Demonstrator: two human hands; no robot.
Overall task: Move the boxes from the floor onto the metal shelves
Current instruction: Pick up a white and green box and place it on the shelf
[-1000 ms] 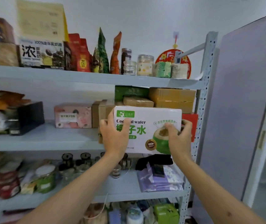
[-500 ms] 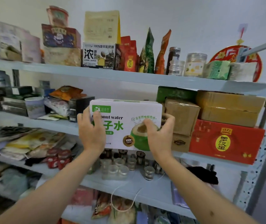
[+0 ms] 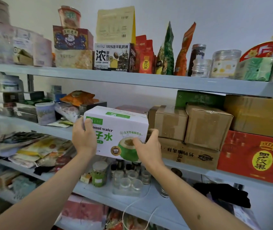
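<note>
Coconut water box (image 3: 115,131) at the middle shelf (image 3: 52,130) edge, beside a brown carton (image 3: 170,123), my left hand (image 3: 84,140) and right hand (image 3: 149,146) clamped on its ends; stiff card, likely heavy with drink, so I'd grip low corners.

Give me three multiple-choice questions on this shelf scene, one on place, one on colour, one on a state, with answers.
1. What stands directly right of the coconut water box?
A. brown cartons
B. glass jars
C. a cup

2. Which colour is the box at the far right of the same shelf?
A. blue
B. red
C. white

3. How is the coconut water box held?
A. left hand only
B. both hands
C. unheld

Answers: 1 A, the brown cartons adjoin it. 2 B, the red box. 3 B, left hand and right hand grip its ends.
</note>
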